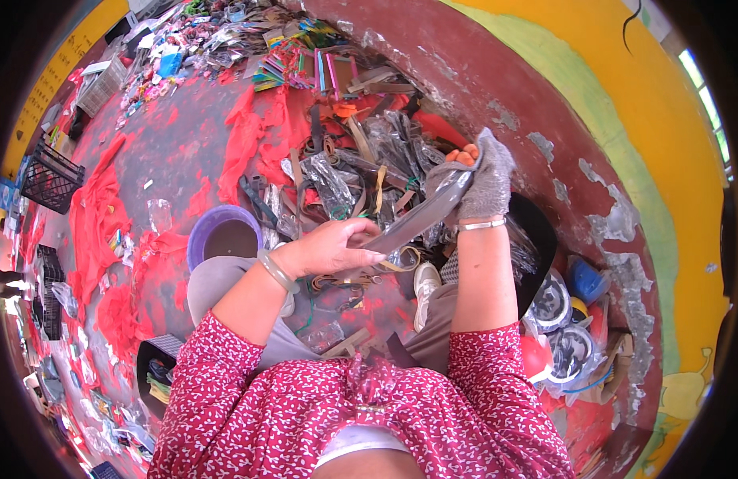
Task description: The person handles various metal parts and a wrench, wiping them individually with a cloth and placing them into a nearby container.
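Clearly slantwise, a glossy dark grey strip (423, 222) spans the gap between the two hands, its long axis running from near left to far right, raised above the floor. Whether its sheen comes from a clear sleeve, I cannot tell. Its far right end is held by the right hand (488, 177), which wears a grey knitted glove and is closed around it. From that hand the strip's length lies toward the near left. Its near left end lies at the bare left hand (330, 246), thumb on the near side and fingers on the far side; how firmly they pinch it cannot be told. From this hand, then, the strip lies to the right and far, so each hand is nearest to its own end.

Beyond the strip, toward the far side, sprawls a heap of straps and clear plastic wrappings (329, 182). Left of the left hand stands a purple bucket (195, 249), with red sheeting (245, 144) spread beyond it. Just right of the right forearm is a black container (542, 243), near the peeling maroon wall (536, 104).
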Demonstrator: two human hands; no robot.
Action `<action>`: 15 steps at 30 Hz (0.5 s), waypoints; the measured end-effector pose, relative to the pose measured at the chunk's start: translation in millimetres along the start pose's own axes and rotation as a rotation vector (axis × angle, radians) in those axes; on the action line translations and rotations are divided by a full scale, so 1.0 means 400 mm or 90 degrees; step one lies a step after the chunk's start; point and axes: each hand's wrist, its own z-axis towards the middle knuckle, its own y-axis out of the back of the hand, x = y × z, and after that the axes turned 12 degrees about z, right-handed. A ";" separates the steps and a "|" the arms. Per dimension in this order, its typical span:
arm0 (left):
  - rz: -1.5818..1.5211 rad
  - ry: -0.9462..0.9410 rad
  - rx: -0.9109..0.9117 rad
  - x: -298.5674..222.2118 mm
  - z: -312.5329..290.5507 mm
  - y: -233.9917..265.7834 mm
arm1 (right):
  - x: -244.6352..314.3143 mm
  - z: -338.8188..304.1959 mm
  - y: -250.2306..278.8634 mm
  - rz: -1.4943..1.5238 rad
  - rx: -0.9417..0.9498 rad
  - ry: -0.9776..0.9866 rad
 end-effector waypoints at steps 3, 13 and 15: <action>0.001 -0.010 0.040 -0.042 0.031 0.010 | -0.056 -0.029 -0.006 -0.115 0.014 -0.064; -0.386 -0.040 -0.079 -0.002 0.069 0.012 | -0.096 -0.072 -0.056 -1.630 0.550 0.224; -0.358 -0.049 -0.141 -0.005 0.071 0.010 | -0.098 -0.052 -0.041 -1.850 0.580 0.339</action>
